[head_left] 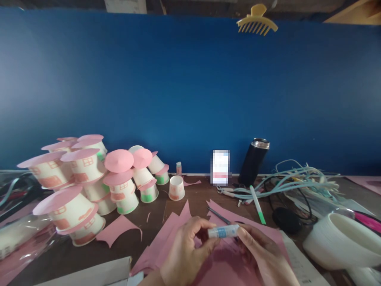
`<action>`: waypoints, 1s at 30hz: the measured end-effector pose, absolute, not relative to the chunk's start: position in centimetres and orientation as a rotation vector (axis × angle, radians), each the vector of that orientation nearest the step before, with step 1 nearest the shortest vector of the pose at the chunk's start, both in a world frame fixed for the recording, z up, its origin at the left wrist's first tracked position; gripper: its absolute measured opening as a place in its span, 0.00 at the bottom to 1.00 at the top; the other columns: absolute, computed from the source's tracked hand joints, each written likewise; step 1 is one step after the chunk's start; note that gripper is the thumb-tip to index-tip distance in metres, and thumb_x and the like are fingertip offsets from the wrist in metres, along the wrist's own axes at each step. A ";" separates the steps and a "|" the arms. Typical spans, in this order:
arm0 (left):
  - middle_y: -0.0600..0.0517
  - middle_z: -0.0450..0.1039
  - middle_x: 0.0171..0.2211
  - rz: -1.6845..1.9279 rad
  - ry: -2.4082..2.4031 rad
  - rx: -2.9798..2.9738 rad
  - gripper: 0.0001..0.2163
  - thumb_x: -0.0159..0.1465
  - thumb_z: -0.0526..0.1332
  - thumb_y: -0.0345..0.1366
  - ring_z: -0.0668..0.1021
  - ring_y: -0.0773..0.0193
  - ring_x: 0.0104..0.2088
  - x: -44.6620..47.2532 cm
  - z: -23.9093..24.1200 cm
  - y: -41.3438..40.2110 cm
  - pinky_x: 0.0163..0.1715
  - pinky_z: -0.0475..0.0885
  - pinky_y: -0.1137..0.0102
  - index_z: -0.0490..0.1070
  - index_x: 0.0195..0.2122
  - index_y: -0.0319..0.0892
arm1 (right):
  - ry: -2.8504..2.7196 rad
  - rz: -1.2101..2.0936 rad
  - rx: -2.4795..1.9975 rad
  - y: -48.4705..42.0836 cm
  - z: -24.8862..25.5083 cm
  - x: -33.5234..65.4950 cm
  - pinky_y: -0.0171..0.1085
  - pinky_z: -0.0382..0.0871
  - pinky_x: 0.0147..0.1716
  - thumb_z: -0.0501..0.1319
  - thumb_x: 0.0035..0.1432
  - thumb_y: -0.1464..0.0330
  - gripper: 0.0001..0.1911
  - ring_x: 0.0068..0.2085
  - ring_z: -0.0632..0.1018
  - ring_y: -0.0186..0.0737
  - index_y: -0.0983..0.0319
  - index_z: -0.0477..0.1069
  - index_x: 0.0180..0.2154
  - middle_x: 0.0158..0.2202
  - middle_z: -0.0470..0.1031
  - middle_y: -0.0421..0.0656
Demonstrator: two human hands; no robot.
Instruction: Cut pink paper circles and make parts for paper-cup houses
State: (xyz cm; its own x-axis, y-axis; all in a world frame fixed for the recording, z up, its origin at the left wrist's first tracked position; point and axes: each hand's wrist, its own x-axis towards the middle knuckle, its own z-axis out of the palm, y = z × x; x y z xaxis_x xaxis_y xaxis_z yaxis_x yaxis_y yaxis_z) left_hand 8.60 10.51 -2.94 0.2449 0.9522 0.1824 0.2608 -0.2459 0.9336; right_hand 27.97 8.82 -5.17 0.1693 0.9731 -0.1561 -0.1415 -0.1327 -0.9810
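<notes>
A small white glue stick (pixel 222 231) with a blue label lies level between my two hands. My left hand (pixel 189 250) pinches its left end with thumb and fingers. The right end is gripped by my right hand (pixel 263 252), its thumb pressed on that end. Beneath both hands spread sheets of pink paper (pixel 169 242) with pointed cut edges. Scissors (pixel 218 214) rest on the paper just beyond my fingers, their handles partly hidden.
Stacked paper cups with pink cone tops (pixel 119 161) crowd the left. A single paper cup (pixel 176 188) stands mid-table. Rightward are a black bottle (pixel 253 163), a green-tipped marker (pixel 257 204), tangled pale cords (pixel 285 180) and a white roll (pixel 321 242). A blue panel (pixel 178 87) rises behind.
</notes>
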 end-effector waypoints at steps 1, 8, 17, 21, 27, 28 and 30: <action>0.53 0.75 0.33 1.044 1.132 1.686 0.04 0.60 0.64 0.33 0.75 0.64 0.33 8.6 -3.0 10.5 0.35 0.69 0.72 0.76 0.37 0.43 | -0.922 1.229 -1.298 8.8 -5.2 28.0 0.32 0.61 0.25 0.71 0.48 0.52 0.18 0.26 0.66 0.34 0.60 0.78 0.31 0.22 0.69 0.36; 0.54 0.75 0.32 1.075 1.121 1.755 0.04 0.60 0.65 0.32 0.75 0.65 0.33 8.7 -3.5 10.5 0.35 0.69 0.73 0.76 0.36 0.43 | -0.928 1.232 -1.319 8.9 -5.3 28.0 0.32 0.57 0.23 0.70 0.48 0.50 0.21 0.24 0.63 0.32 0.61 0.74 0.26 0.20 0.65 0.35; 0.54 0.75 0.32 1.066 1.116 1.773 0.04 0.60 0.65 0.33 0.75 0.65 0.33 8.7 -3.6 10.4 0.34 0.68 0.73 0.76 0.37 0.43 | -0.970 1.168 -1.392 8.7 -4.7 27.5 0.33 0.55 0.22 0.67 0.48 0.46 0.25 0.22 0.62 0.33 0.61 0.70 0.21 0.17 0.63 0.35; 0.53 0.75 0.32 1.049 1.118 1.805 0.03 0.61 0.64 0.33 0.75 0.64 0.33 8.7 -3.6 10.3 0.34 0.68 0.72 0.76 0.36 0.43 | -1.009 1.097 -1.450 8.5 -4.5 27.6 0.34 0.57 0.22 0.65 0.49 0.44 0.25 0.23 0.63 0.36 0.59 0.72 0.23 0.19 0.67 0.37; 0.53 0.74 0.32 1.066 1.067 1.659 0.05 0.59 0.64 0.32 0.74 0.64 0.32 9.1 -3.6 10.3 0.33 0.69 0.72 0.75 0.36 0.43 | -1.068 0.996 -1.513 7.9 -3.9 27.5 0.35 0.61 0.23 0.58 0.51 0.39 0.29 0.23 0.66 0.37 0.58 0.74 0.25 0.18 0.67 0.37; 0.53 0.74 0.32 1.063 1.060 1.625 0.05 0.58 0.64 0.31 0.74 0.64 0.32 9.2 -3.7 10.3 0.33 0.69 0.72 0.75 0.37 0.42 | -1.061 1.031 -1.464 7.7 -3.9 27.3 0.35 0.61 0.24 0.59 0.51 0.39 0.28 0.23 0.67 0.38 0.58 0.76 0.31 0.18 0.67 0.37; 0.52 0.75 0.33 1.058 1.042 1.559 0.07 0.57 0.64 0.32 0.75 0.63 0.33 9.4 -3.9 10.3 0.33 0.70 0.72 0.76 0.37 0.42 | -1.041 1.140 -1.310 7.3 -3.8 26.7 0.35 0.62 0.23 0.62 0.49 0.41 0.32 0.22 0.68 0.38 0.57 0.76 0.45 0.18 0.69 0.36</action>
State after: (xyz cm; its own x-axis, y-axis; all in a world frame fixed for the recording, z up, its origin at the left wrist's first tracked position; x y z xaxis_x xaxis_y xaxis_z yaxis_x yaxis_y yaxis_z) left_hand 9.39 10.26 -3.89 0.2628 0.9535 0.1476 0.1327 -0.1872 0.9733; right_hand 26.65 7.29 -3.84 0.1637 0.9846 -0.0615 -0.0274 -0.0577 -0.9980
